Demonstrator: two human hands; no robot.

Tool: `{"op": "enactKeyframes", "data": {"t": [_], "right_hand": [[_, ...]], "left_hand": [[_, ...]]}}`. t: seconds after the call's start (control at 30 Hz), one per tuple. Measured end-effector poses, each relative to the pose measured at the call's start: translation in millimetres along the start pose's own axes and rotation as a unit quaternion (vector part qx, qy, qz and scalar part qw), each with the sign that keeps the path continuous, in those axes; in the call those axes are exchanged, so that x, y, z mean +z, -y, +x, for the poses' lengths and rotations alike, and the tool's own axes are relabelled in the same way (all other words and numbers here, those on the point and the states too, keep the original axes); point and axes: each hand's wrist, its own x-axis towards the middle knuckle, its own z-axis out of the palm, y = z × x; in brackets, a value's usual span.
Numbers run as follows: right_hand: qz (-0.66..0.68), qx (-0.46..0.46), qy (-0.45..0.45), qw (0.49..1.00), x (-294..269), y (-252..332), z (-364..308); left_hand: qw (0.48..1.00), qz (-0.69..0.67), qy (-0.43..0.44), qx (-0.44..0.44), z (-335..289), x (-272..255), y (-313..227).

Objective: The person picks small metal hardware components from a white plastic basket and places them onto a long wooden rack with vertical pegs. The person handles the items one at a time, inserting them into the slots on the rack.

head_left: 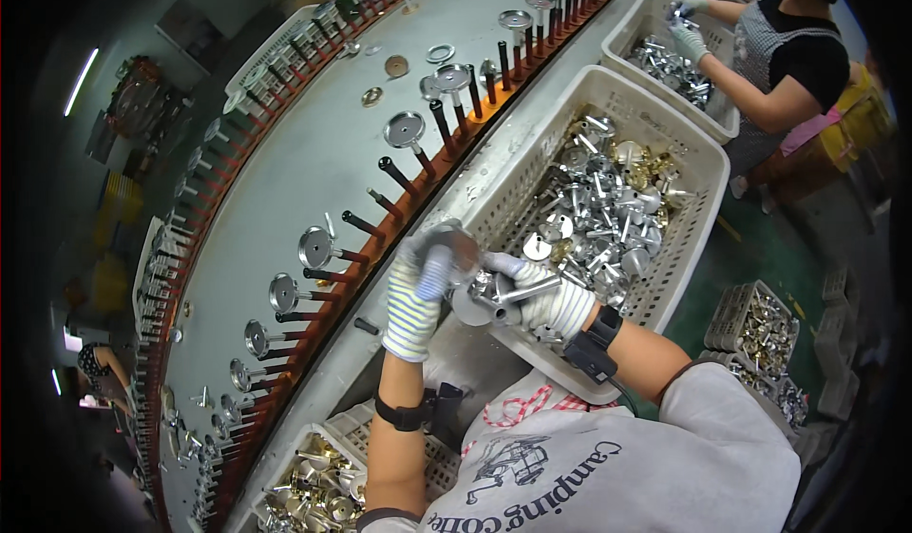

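Note:
My left hand (415,295), in a striped work glove, is closed around a round metal part (462,252) smeared by motion; its exact shape cannot be made out. Close beside it, my right hand (560,307), gloved too, grips several silver metal parts with round discs and tube stems (527,291). Both hands meet between the conveyor's edge and a large white basket (698,238). That basket holds a heap of silver and brass-coloured disc-and-stem parts (608,215).
A curved conveyor carries upright spindles (361,224), several topped with silver disc parts (315,247). Another basket of parts (323,481) stands at lower left. A co-worker (784,67) handles parts over a second basket (655,10) at upper right. Crates (755,324) stand on the floor.

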Motion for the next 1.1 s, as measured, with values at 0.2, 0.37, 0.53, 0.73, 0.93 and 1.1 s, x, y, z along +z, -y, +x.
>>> {"op": "enactKeyframes", "data": {"t": [0.2, 0.37, 0.53, 0.73, 0.93, 1.1], "right_hand": [[-0.315, -0.208, -0.127, 0.917, 39, -15, -25], [-0.586, -0.279, -0.077, 0.757, -20, -13, -10], [-0.349, -0.182, -0.034, 0.919, -55, -8, 7], [-0.005, -0.166, -0.107, 0.980, -47, -12, 18], [0.039, -0.134, -0.133, 0.981, -36, -4, -2], [-0.187, -0.222, -0.127, 0.949, -48, -4, -10]], "left_hand": [[0.909, -0.377, -0.179, -0.008, 18, -62, -18], [0.855, -0.485, -0.183, 0.000, 11, -97, -23], [0.882, -0.326, -0.334, 0.063, 19, -140, -5], [0.892, -0.243, -0.364, 0.116, 22, -182, 4], [0.892, -0.243, -0.381, 0.008, 22, -197, 17], [0.899, -0.199, -0.391, 0.009, 7, -220, 55]]}}
